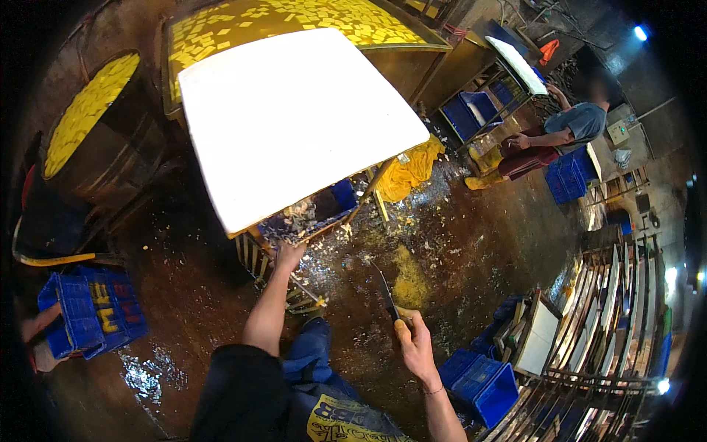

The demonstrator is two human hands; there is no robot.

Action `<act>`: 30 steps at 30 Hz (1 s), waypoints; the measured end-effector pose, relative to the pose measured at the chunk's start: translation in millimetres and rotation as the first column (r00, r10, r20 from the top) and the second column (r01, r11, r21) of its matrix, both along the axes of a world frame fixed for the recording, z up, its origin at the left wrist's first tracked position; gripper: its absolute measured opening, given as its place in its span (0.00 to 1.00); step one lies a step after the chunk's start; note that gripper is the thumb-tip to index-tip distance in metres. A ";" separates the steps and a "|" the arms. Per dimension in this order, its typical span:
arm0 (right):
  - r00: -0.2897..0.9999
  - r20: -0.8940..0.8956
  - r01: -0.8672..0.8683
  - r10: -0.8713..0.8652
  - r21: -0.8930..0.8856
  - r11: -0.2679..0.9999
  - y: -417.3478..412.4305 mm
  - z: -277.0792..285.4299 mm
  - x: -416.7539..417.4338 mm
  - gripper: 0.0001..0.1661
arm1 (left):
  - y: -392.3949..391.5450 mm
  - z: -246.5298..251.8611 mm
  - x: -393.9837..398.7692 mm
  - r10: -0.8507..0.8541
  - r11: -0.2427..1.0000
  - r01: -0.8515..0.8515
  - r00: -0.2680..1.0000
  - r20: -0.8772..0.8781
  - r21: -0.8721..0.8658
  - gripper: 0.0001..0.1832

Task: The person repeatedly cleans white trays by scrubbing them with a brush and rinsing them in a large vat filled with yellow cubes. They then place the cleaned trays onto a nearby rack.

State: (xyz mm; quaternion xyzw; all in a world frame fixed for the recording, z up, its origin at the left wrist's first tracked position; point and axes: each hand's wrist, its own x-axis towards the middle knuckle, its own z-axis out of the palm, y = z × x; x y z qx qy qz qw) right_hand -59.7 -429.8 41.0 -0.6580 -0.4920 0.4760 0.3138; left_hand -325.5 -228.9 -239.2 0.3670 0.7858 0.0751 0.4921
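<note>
A large white slab (304, 121) lies on a table-like stand before me, so bright that its surface detail is lost. My left hand (289, 255) reaches to the rim of a blue crate (343, 194) beneath the slab's near edge; the crate holds pale and dark scraps. Whether the fingers grip anything there is hidden. My right hand (413, 338) is closed around the dark handle of a knife (386, 290), its curved blade pointing up and left over the wet floor. A yellow cloth (403, 174) hangs or lies at the slab's right corner.
A vat (436, 47) of yellow pieces stands behind the slab, a barrel (110, 166) of them at left. Blue crates (130, 309) stand at left, with another person's arm beside them, and more (480, 381) at lower right. A co-worker (574, 130) stands upper right. Scraps litter the wet floor.
</note>
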 end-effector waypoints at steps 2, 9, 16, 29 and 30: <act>0.999 0.048 0.015 -0.017 0.033 0.999 9.9 -14.5 25.2 0.16 | -44.6 3.0 22.7 -0.546 0.836 0.536 0.790 -0.278 -0.120 0.44; 0.969 0.201 -0.103 0.141 -0.187 0.977 73.9 -57.8 84.2 0.16 | -102.2 -140.2 -19.6 -0.861 0.232 0.964 0.141 -0.489 -0.130 0.19; 0.899 0.178 -0.368 0.400 -0.188 0.911 128.1 -136.8 129.8 0.19 | -89.9 13.5 -18.2 -0.657 0.326 0.814 0.561 -0.504 0.481 0.17; 0.808 0.128 -0.584 0.575 0.306 0.752 278.4 2.0 194.2 0.12 | -48.4 436.8 78.1 0.397 0.107 -0.124 0.915 0.072 0.986 0.23; 0.856 0.043 -0.497 0.515 0.342 0.798 294.6 19.5 201.1 0.12 | -45.6 432.0 81.8 0.538 0.079 -0.027 0.843 -0.020 0.996 0.27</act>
